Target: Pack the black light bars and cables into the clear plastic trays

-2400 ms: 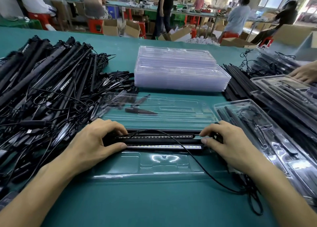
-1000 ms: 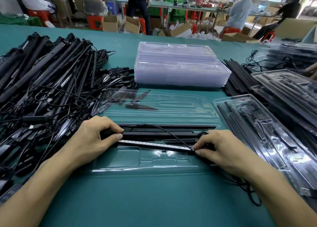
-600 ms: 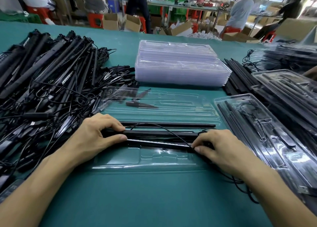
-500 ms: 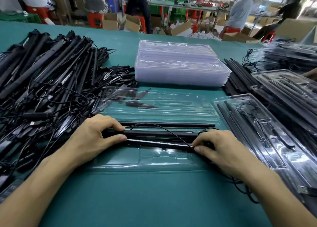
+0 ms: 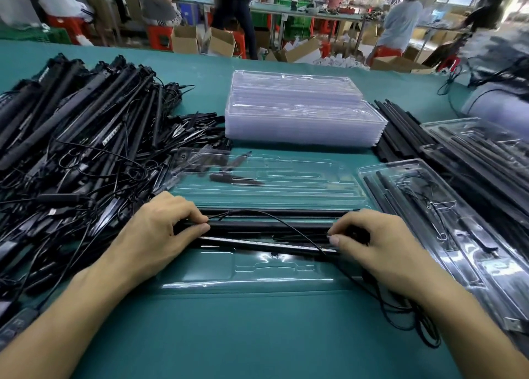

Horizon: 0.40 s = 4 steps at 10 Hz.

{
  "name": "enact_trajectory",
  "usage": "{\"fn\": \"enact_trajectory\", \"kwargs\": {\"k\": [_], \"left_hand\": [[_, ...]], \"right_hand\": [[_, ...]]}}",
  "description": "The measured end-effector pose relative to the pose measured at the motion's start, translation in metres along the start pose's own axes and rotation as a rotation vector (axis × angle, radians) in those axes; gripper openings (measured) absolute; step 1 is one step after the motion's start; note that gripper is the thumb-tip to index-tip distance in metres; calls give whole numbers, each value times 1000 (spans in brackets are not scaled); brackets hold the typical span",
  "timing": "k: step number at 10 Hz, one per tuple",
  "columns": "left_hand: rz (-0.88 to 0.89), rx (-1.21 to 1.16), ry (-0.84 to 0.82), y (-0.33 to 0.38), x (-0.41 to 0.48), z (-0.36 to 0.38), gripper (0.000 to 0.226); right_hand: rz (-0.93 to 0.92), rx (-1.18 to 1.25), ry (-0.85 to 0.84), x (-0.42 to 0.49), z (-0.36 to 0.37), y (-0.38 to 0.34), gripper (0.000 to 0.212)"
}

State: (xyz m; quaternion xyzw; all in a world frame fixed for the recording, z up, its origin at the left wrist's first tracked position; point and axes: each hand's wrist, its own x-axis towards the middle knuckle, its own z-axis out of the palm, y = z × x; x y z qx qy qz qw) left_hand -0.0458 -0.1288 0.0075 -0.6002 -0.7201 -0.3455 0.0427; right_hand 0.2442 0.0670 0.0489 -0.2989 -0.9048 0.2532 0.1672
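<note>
- Between the two hands, a black light bar (image 5: 266, 243) lies crosswise, its long axis running left to right, one end at each hand.
- The left hand (image 5: 160, 232) pinches the bar's left end, fingers curled over it and thumb pressed against the near side.
- The right hand (image 5: 380, 244) pinches the right end the same way, fingers curled.
- Neither hand is nearer. Both forearms reach in from the near edge, angled inward, wrists low.
- The bar sits over the middle channels of an open clear tray (image 5: 200, 270), apparently tilted and not yet seated.
- A thin cable (image 5: 286, 223) arcs across the bar from the left fingers and trails past the right wrist. It may get trapped when the bar is pressed down.
- Left of the left hand is a pile of loose bars (image 5: 86, 126). Beyond both hands is a stack of empty trays (image 5: 300, 115).
</note>
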Motion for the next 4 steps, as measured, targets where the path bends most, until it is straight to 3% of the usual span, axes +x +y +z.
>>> {"fn": "enact_trajectory", "kwargs": {"k": [1,2,3,4], "left_hand": [[21,11,26,-4,0,4,9],[22,14,49,-5,-2,6,11],[16,13,42,-5,-4,6,14],[-24,12,43,-4,-5,4,29]], "right_hand": [[6,57,255,7,-6,-5,17],[52,-11,208,11,-11,-12,30],[177,-210,-19,7,-6,-17,44],[137,-321,173,-4,-6,-29,46]]}}
